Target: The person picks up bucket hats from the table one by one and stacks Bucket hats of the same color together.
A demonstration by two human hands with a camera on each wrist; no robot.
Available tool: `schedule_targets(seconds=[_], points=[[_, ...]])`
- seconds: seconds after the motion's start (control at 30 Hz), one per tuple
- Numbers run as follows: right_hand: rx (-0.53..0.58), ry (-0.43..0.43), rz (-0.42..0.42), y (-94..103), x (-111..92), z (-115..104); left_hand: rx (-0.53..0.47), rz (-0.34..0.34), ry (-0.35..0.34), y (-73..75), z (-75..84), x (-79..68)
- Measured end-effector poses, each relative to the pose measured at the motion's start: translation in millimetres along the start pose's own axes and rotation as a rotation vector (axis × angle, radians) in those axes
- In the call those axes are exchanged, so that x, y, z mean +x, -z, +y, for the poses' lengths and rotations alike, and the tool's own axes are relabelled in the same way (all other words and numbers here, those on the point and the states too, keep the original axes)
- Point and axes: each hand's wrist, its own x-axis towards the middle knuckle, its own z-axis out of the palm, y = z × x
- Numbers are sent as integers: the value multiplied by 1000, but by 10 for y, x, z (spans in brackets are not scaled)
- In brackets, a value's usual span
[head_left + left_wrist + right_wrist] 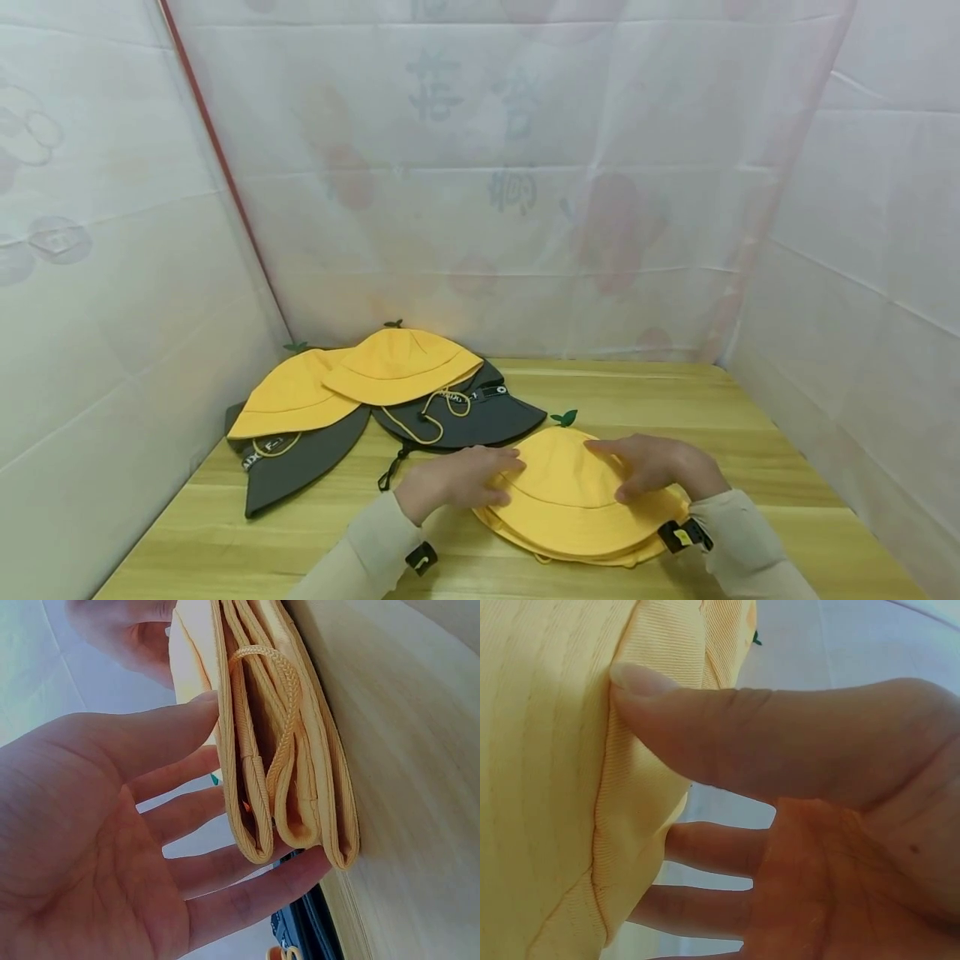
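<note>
Flattened yellow bucket hats lie stacked on the table in the head view, the top yellow hat [570, 479] bearing a green sprout [565, 418]. My left hand [461, 479] touches its left side. Seen from the left wrist, the thumb [161, 735] lies against the layered yellow brims [289, 750] and the other fingers reach along the far side, fairly straight. A looped cord [289, 697] hangs between the layers. On the crown's right side rests my right hand [663, 467]; in the right wrist view its thumb [720, 727] touches the yellow cloth [641, 787], fingertips hidden behind.
Two more yellow hats [292, 392] [405, 367] lie at the back left on dark grey hats [315, 471] [465, 421], with cords trailing. The wooden table [757, 467] meets white printed sheets [480, 208] at the back and both sides.
</note>
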Motion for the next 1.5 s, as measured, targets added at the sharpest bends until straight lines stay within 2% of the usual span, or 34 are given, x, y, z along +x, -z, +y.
schedule_targets(seconds=[0.17,0.27,0.4,0.5,0.57,0.7,0.9,1.03,1.17,1.27,1.5], points=[[-5,11,4,16,-27,6,8,10,-10,19,-14,20],[3,24,14,33,-52,14,-45,24,-9,89,-77,1],[38,42,28,44,-113,34,-123,109,-18,265,-290,-105],[62,69,45,67,-180,50,-141,199,-8,432,-510,-274],[74,92,61,97,-234,65,-147,245,31,538,-666,-398],[65,114,84,167,-357,103,-127,287,147,724,-988,-576],[49,99,91,224,-448,118,-66,303,329,973,-1520,-687],[54,108,86,235,-448,111,-107,306,426,1121,-1801,-734],[42,136,94,253,-425,90,-158,328,506,1209,-2005,-768],[29,145,99,269,-418,77,-150,328,549,1237,-2132,-770],[50,120,101,275,-440,70,-125,255,592,1206,-2353,-751]])
